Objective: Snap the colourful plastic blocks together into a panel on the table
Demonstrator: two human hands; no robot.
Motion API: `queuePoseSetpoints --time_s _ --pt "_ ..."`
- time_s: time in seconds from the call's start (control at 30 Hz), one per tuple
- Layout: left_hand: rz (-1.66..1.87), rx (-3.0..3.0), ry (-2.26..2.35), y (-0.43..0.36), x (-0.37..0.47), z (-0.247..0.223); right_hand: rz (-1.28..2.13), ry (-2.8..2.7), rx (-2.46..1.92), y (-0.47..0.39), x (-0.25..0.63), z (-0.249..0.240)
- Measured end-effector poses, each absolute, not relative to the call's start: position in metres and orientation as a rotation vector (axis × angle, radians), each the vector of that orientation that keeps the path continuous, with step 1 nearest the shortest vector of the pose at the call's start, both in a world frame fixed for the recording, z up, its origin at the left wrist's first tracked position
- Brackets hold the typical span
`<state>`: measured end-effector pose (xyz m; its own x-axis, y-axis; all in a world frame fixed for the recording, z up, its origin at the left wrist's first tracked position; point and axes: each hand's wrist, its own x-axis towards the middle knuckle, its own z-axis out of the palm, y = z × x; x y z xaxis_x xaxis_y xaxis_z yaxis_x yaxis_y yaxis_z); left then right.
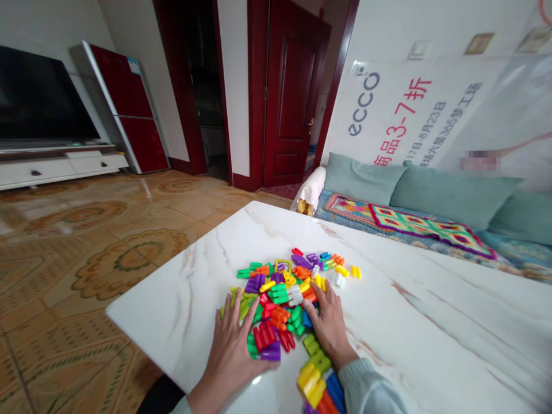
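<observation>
Many colourful plastic blocks lie in a loose pile on a white marbled table [194, 287]. My left hand [235, 342] rests with spread fingers at the pile's left side, its fingertips over lime-green blocks [246, 305] and its thumb beside a purple block [271, 352]. Red blocks [264, 335] sit between my hands. On the right side, my right hand [330, 322] lies with fingers apart, touching the pile near an orange block [309, 295]. A green block [279, 293] and a white block [295, 295] are joined end to end. Neither hand visibly grips a block.
Below my right hand, yellow blocks [310, 382] and lime-green blocks [317, 353] form a row beside a blue one [334, 391]. Beyond the table stands a sofa with green cushions [457, 192]. A red door [297, 98], a red fridge [125, 109] and a television [41, 100] are farther back.
</observation>
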<state>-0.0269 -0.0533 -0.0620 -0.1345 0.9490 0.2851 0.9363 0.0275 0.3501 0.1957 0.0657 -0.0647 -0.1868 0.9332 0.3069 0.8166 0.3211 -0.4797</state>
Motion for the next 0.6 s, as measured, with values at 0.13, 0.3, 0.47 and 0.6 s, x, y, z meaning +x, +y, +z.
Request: queuePoseSetpoints --time_s 0.13,0.3,0.47,0.6 --pt "0.701 2.049 2.247 -0.045 -0.044 -0.062 0.301 -2.067 -1.535 0.072 0.175 -0.060" --pt "0.685 2.040 2.281 -0.038 -0.061 -0.064 0.324 -2.081 -1.501 0.082 0.152 -0.055" --pt "0.690 2.017 2.329 -0.038 -0.074 -0.057 0.318 -2.074 -1.479 0.091 0.130 -0.058" --pt "0.915 2.129 2.357 -0.057 -0.051 -0.047 0.254 -2.069 -1.398 0.096 0.133 -0.055"
